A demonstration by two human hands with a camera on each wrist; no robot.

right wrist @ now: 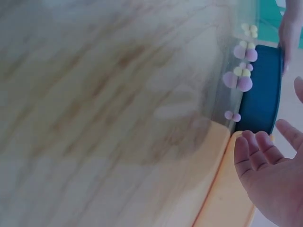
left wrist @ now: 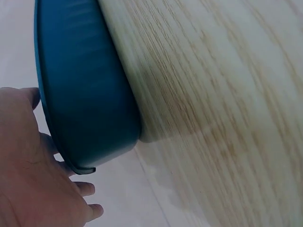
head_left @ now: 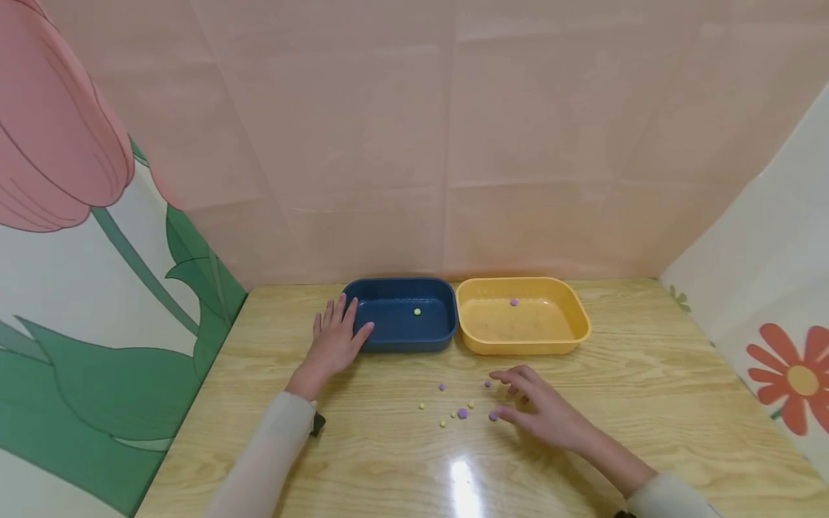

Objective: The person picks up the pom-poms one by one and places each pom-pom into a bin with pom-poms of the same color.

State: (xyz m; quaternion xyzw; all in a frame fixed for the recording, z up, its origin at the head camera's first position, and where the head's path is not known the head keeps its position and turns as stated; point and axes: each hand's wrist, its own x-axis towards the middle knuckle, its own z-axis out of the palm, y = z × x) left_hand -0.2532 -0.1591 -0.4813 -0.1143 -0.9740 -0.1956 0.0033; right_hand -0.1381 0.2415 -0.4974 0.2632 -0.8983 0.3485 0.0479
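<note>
My left hand (head_left: 333, 344) lies with spread fingers at the left end of a dark blue tray (head_left: 404, 346); in the left wrist view its fingers (left wrist: 85, 188) reach around the tray's rim. A light green ball (head_left: 417, 312) sits inside this tray. Above the table, my right hand (head_left: 547, 412) has its fingers loosely bent and parted, with nothing between them. Close to its thumb tip is a purple ball (head_left: 493, 416), and another purple ball (head_left: 488, 384) is by its fingertips. A larger purple ball (head_left: 463, 414) lies left of them among small yellow balls (head_left: 443, 424).
A yellow tray (head_left: 524, 348) stands right beside the blue one and has a purple ball (head_left: 514, 302) in it. Another purple ball (head_left: 442, 387) lies in front of the trays. The wooden table (head_left: 363, 467) ends at a pinkish backdrop (head_left: 363, 144) behind the trays.
</note>
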